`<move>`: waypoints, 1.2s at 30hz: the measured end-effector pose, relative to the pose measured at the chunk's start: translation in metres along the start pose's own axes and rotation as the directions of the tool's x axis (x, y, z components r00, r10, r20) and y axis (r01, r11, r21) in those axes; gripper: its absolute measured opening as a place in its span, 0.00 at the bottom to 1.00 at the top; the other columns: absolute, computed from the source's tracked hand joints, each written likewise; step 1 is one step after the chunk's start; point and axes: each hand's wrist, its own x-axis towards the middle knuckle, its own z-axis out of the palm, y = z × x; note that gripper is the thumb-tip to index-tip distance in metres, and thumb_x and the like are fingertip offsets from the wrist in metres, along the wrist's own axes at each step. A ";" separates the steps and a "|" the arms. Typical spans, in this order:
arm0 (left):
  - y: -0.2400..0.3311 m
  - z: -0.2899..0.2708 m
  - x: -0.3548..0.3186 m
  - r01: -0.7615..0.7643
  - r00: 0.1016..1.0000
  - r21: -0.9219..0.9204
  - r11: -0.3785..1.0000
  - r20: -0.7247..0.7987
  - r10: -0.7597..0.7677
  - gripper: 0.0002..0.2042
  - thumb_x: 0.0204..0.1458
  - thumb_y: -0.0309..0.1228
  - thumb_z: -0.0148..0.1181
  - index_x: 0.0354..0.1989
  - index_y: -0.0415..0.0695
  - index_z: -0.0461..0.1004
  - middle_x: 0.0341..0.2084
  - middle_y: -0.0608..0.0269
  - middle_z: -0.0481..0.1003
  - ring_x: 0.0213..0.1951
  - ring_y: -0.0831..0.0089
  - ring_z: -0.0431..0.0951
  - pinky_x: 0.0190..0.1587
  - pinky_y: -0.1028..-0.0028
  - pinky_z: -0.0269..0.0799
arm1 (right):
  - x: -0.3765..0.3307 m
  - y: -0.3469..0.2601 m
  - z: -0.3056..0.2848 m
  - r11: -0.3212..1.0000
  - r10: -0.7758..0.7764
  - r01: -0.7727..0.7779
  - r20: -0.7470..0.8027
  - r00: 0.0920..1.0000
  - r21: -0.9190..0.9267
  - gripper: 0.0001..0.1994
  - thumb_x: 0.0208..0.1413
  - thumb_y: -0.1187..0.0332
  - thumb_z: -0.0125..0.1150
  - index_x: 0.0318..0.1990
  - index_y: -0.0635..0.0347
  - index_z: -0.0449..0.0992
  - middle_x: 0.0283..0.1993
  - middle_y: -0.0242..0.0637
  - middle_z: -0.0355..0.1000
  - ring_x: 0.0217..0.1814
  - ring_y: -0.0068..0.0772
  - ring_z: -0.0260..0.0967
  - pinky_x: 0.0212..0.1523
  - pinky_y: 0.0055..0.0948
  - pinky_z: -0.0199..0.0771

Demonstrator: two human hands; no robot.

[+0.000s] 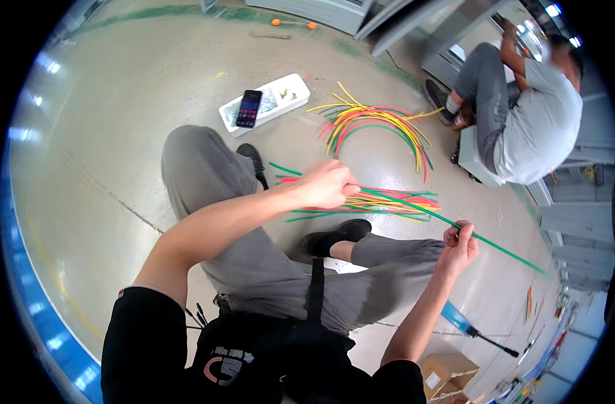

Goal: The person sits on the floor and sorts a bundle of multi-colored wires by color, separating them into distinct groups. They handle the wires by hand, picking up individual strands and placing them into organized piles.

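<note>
Head view: left hand [329,183] clenched on green wire [415,209] at centre of frame; right hand [459,244] pinches same wire at right of centre, far end pointing to lower right.

Risk, my judgement — long free end can whip or catch on straight wire pile [381,200] under hands and drag it; loose pinch may let wire slip.

Count: one wire held; two piles — straight one, curved bundle [378,121] above centre; one phone [249,108] on one white tray [290,97]; one co-worker [523,114] upper right; one cardboard box [449,372].

Left hand [329,184] and right hand [459,244] grip one green wire [415,208] above the floor.
</note>
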 end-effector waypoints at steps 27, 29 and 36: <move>-0.021 -0.018 -0.031 -0.137 0.991 -0.298 0.945 -0.036 0.132 0.09 0.56 0.30 0.54 0.33 0.36 0.75 0.19 0.58 0.72 0.24 0.74 0.68 0.30 0.71 0.66 | 0.036 -0.016 0.014 0.976 0.023 -0.066 0.203 0.979 0.206 0.15 0.64 0.62 0.49 0.31 0.67 0.68 0.22 0.31 0.64 0.22 0.17 0.55 0.22 0.19 0.51; -0.019 -0.037 -0.041 -0.064 0.987 -0.451 0.890 0.102 0.123 0.11 0.57 0.31 0.54 0.28 0.36 0.72 0.14 0.67 0.63 0.22 0.82 0.59 0.25 0.75 0.59 | 0.042 -0.015 -0.002 0.952 0.034 -0.086 0.180 0.983 0.294 0.14 0.64 0.61 0.48 0.32 0.65 0.68 0.25 0.31 0.64 0.23 0.18 0.56 0.22 0.21 0.52; -0.013 -0.021 -0.044 0.188 0.982 0.091 0.978 0.001 -0.188 0.07 0.53 0.29 0.54 0.33 0.39 0.77 0.24 0.46 0.74 0.27 0.49 0.74 0.34 0.59 0.69 | 0.045 0.003 -0.020 0.995 -0.022 0.021 -0.010 1.000 -0.100 0.12 0.57 0.62 0.60 0.28 0.62 0.76 0.23 0.28 0.70 0.24 0.18 0.63 0.28 0.21 0.61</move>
